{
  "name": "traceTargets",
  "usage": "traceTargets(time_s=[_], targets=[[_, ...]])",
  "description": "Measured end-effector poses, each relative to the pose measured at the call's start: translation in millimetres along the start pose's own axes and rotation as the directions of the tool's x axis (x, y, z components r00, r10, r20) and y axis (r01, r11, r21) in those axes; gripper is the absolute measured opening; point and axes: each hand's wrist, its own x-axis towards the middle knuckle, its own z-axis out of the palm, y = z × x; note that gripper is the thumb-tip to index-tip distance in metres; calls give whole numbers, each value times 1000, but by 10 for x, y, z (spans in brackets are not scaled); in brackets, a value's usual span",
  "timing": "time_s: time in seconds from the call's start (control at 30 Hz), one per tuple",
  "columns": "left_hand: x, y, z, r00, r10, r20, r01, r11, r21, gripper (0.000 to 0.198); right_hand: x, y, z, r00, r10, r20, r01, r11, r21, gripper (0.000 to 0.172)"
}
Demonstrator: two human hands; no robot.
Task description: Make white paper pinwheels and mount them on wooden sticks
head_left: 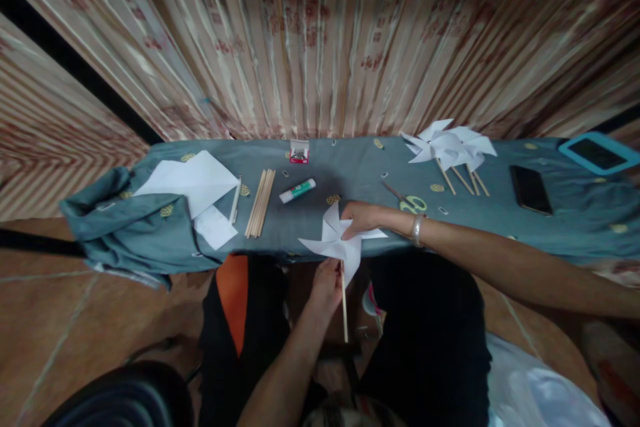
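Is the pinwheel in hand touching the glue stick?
Apart. The head view shows a strip of cloth between the glue stick and the pinwheel.

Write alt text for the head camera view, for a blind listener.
A person's left hand holds the pale wooden stick of a white paper pinwheel while the right hand touches near its centre. On patterned grey-green cloth lie loose wooden sticks, a green-and-white glue stick and finished-looking white pinwheels.

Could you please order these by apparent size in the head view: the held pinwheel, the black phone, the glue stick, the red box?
1. Held pinwheel
2. Black phone
3. Glue stick and red box: too alike to rank
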Motion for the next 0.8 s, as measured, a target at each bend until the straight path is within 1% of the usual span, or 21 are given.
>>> traceTargets(time_s=[0.07,0.3,0.53,0.63,0.8], targets=[[2,-6,2,1000,6,1,-6,1000,0,19,13,12,2,999,39,22,-39,999,22,20],[6,-7,-8,1000,11,0,-11,1000,8,20,33,26,2,995,97,36,-100,991,90,20],[-55,49,14,1000,-11,27,10,999,37,19,64,11,-12,991,112,72,-120,986,114,16],[-65,46,27,1000,-14,11,13,998,61,19,79,12,-7,988,135,69,-141,986,93,17],[-27,21,0,999,-31,-19,32,995,93,15,89,43,8,990,113,86,-122,987,107,17]])
